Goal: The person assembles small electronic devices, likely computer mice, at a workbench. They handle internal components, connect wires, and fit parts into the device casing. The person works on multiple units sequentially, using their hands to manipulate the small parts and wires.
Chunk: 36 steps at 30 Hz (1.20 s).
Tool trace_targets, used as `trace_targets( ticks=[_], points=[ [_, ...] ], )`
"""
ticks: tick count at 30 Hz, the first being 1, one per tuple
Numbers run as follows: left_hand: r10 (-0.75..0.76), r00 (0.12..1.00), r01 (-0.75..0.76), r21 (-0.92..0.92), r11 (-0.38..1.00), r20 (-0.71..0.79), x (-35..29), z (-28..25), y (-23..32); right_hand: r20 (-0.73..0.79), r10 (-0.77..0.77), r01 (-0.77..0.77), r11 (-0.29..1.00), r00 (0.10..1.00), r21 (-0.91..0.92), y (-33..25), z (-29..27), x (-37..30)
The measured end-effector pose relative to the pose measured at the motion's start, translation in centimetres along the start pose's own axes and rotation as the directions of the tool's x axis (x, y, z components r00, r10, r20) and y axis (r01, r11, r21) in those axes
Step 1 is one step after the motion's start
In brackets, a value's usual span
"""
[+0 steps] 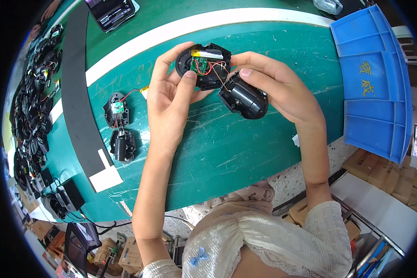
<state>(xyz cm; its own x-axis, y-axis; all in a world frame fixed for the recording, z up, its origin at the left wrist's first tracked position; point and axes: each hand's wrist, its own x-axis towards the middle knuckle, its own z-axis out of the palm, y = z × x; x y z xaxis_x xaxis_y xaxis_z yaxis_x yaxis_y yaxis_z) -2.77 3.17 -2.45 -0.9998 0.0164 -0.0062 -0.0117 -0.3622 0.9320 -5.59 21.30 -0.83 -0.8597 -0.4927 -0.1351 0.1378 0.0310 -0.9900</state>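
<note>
Above the green table, my left hand (171,88) grips a black plastic housing half (185,61), its thumb at the edge of the green circuit board (200,66) inside. A silver battery with yellow tape (207,54) lies along the housing's upper part. Thin red wires run from the board to a second black half with a rounded motor casing (246,98). My right hand (275,85) is closed on that second half, thumb on top, some fingers hidden behind. Left of my hands, another opened pair of black halves (120,147) with wires and a board rests on the table.
A long heap of black housings and wires (30,111) lines the far left. A black strip (81,92) and a white band (171,32) cross the green table (227,153). A blue plastic crate (370,83) stands right. A lit-screen device (110,13) sits at the top.
</note>
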Motion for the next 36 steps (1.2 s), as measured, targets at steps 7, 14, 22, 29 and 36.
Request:
trace_targets(
  ticks=[7,14,22,29,36],
  points=[
    [0.002,0.998,0.001,0.038,0.999,-0.069,0.0,0.0,-0.3,0.082,0.163,-0.179,0.946,0.983,0.271,-0.4,-0.3,-0.1],
    [0.180,0.981,-0.167,0.165,0.972,-0.070,-0.7,0.5,-0.9,-0.032,0.149,-0.140,0.971,0.988,0.194,-0.8,0.5,-0.2],
    [-0.009,1.000,0.011,0.114,0.993,-0.019,-0.6,0.3,0.5,-0.017,0.072,-0.072,0.997,0.997,0.023,0.6,0.8,0.8],
    [0.130,0.989,-0.146,0.287,0.947,0.077,-0.7,0.4,0.6,0.002,-0.095,0.095,0.995,0.995,-0.011,0.9,1.0,0.7],
    [0.143,0.973,-0.199,0.344,0.917,0.183,-0.2,-0.5,1.1,-0.048,-0.275,0.272,0.961,0.960,-0.058,1.4,0.9,1.0]
  ],
)
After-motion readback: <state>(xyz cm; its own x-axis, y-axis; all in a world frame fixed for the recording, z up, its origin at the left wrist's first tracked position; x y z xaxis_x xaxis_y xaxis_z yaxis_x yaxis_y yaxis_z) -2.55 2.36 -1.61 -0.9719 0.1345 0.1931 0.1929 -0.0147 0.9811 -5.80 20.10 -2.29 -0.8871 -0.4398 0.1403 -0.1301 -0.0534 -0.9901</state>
